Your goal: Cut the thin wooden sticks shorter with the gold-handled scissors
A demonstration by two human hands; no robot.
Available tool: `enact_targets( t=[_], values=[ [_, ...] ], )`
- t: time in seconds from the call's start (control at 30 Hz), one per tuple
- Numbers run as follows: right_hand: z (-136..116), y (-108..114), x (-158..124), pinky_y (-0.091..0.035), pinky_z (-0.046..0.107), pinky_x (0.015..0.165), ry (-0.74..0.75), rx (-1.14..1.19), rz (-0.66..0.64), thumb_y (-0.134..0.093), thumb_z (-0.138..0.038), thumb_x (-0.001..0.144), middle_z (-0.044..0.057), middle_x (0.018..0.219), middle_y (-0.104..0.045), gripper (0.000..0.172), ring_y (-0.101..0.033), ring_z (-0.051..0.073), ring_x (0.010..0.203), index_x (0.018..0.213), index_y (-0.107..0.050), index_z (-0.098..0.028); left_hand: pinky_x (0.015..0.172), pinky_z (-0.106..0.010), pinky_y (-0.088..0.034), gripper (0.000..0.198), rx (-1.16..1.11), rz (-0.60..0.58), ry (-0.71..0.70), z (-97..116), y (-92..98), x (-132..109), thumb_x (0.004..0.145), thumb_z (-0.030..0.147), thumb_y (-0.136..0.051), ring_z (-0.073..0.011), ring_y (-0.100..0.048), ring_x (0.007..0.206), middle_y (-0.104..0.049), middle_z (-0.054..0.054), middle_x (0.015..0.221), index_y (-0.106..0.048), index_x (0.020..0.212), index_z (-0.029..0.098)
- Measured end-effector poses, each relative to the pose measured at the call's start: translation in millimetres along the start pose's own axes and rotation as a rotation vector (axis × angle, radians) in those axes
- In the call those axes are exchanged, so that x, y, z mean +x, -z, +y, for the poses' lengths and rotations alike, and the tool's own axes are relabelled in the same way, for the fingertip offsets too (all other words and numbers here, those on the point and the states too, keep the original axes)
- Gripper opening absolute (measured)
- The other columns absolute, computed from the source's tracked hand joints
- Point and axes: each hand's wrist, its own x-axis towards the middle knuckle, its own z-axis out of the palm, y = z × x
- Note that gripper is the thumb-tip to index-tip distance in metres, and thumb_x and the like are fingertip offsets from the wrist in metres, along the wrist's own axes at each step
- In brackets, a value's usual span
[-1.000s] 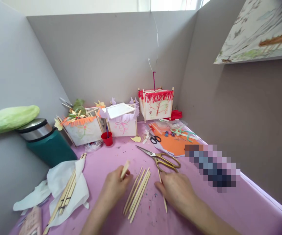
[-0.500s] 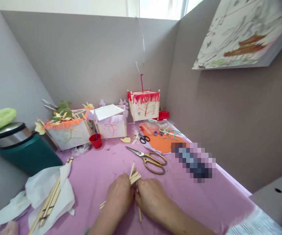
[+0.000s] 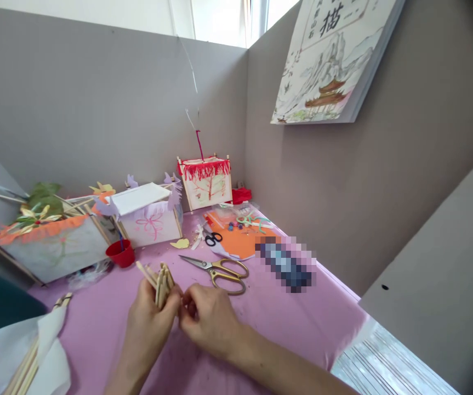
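Note:
A bundle of several pale wooden sticks [image 3: 163, 286] stands up out of my left hand [image 3: 150, 323], whose fingers are wrapped round it. My right hand [image 3: 212, 319] is closed in a pinch right beside the bundle, close to my left thumb. What its fingertips hold, if anything, is hidden. Large scissors [image 3: 223, 271] with gold-coloured handles lie just beyond my right hand, blades pointing left. The lower ends of the sticks are covered by my left hand.
Decorated paper lanterns [image 3: 152, 219] stand along the back, with a red-fringed one [image 3: 208, 189] in the corner. A red cup [image 3: 121, 254], small black-handled scissors [image 3: 213, 238] and orange paper [image 3: 240, 241] lie nearer. More sticks [image 3: 26, 367] rest on white paper [image 3: 55, 359] at left.
The bundle has turned more upright in my left hand. My right hand has moved left and now pinches beside it. The view has swung to the right.

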Motion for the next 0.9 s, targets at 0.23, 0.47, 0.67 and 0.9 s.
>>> enact_targets(
  t=[0.23, 0.47, 0.67, 0.9],
  values=[
    [21, -2, 2, -0.042, 0.025, 0.067, 0.069, -0.058, -0.07, -0.05, -0.026, 0.086, 0.004, 0.084, -0.067, 0.015, -0.061, 0.016, 0.075, 0.095, -0.058, -0.017, 0.068, -0.029, -0.048, 0.038, -0.28, -0.213, -0.007, -25, -12.0, 6, 0.068, 0.057, -0.065, -0.0228, -0.061, 0.073, -0.066, -0.003, 0.075, -0.068, 0.078, 0.02],
    [28, -14, -1, -0.041, 0.021, 0.065, 0.27, -0.01, -0.125, -0.04, -0.02, 0.087, 0.001, 0.08, -0.062, 0.017, -0.055, 0.012, 0.069, 0.087, -0.057, -0.019, 0.07, -0.029, -0.05, 0.033, -0.557, -0.214, 0.013, -23, -8.5, -1, 0.075, 0.05, -0.064, -0.0206, -0.061, 0.074, -0.065, -0.003, 0.077, -0.066, 0.087, 0.02],
    [26, -14, -1, -0.039, 0.023, 0.063, 0.234, -0.065, -0.088, -0.039, -0.023, 0.091, 0.001, 0.077, -0.061, 0.02, -0.054, 0.013, 0.068, 0.092, -0.059, -0.019, 0.065, -0.025, -0.051, 0.045, -0.599, -0.129, 0.158, -25, -6.3, -3, 0.061, 0.042, -0.078, -0.0186, -0.062, 0.073, -0.067, -0.002, 0.08, -0.062, 0.096, 0.018],
    [24, -11, -4, -0.042, 0.022, 0.072, 0.252, -0.007, -0.101, -0.04, -0.021, 0.091, 0.002, 0.086, -0.067, 0.024, -0.059, 0.013, 0.078, 0.1, -0.062, -0.018, 0.049, -0.022, -0.044, 0.031, -0.792, -0.207, 0.155, -28, -7.3, -8, 0.073, 0.041, -0.07, -0.0125, -0.05, 0.052, -0.053, 0.004, 0.058, -0.059, 0.092, 0.019]
  ],
)
